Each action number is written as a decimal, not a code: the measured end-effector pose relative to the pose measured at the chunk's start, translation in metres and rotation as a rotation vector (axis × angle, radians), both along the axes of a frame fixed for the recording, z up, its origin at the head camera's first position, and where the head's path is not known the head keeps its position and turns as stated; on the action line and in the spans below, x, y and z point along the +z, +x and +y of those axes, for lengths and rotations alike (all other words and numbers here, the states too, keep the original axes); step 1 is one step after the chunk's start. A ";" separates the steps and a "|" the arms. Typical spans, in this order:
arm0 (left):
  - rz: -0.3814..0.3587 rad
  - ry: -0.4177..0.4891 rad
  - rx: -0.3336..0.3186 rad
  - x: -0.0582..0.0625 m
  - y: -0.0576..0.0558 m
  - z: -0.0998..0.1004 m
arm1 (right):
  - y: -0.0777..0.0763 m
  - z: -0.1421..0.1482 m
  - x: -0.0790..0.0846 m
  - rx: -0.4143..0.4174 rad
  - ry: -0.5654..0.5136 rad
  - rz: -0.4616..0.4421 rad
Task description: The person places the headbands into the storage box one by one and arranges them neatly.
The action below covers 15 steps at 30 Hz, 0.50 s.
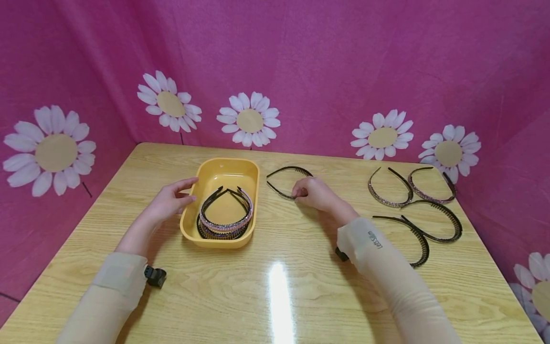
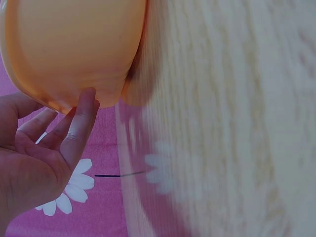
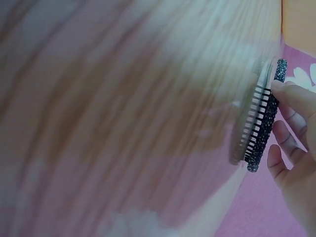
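Note:
My left hand is at the left side of a yellow plastic tray, its fingers fairly straight and touching the rim and outer wall. Inside the tray's near half lie several stacked headbands, the upper one sparkling pink and purple. Just right of the tray, my right hand pinches a black headband between thumb and fingers. Up close in the right wrist view, this headband shows dark glittering stones outside and comb teeth inside. Its open ends point left, towards the tray.
On the table's right side lie two sparkling headbands at the back and two dark toothed headbands nearer my right forearm. A pink curtain with white daisies stands behind the wooden table.

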<state>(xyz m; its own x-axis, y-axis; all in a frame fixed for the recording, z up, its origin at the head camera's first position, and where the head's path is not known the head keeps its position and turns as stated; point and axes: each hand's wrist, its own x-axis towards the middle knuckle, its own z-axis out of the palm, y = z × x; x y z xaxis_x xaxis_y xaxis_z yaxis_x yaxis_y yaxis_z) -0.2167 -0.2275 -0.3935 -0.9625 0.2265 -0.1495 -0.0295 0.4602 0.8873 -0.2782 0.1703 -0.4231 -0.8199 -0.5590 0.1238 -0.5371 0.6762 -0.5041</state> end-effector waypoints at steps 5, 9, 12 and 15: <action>0.003 0.001 -0.003 0.000 0.001 0.000 | -0.001 0.002 0.004 0.073 -0.001 0.017; 0.012 0.004 -0.007 0.001 0.002 0.001 | -0.003 0.010 0.011 0.117 0.003 0.027; 0.011 0.007 -0.003 0.001 0.002 0.001 | -0.005 0.016 0.013 0.123 0.016 0.040; 0.008 0.010 0.001 0.002 0.002 0.001 | -0.008 0.022 0.012 0.129 0.021 0.070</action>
<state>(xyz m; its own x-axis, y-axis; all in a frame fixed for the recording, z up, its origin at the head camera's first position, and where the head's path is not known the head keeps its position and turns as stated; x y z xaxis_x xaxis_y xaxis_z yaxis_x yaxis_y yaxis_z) -0.2147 -0.2261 -0.3919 -0.9638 0.2270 -0.1398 -0.0230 0.4516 0.8919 -0.2867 0.1924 -0.4109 -0.7312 -0.6619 0.1652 -0.6533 0.6097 -0.4488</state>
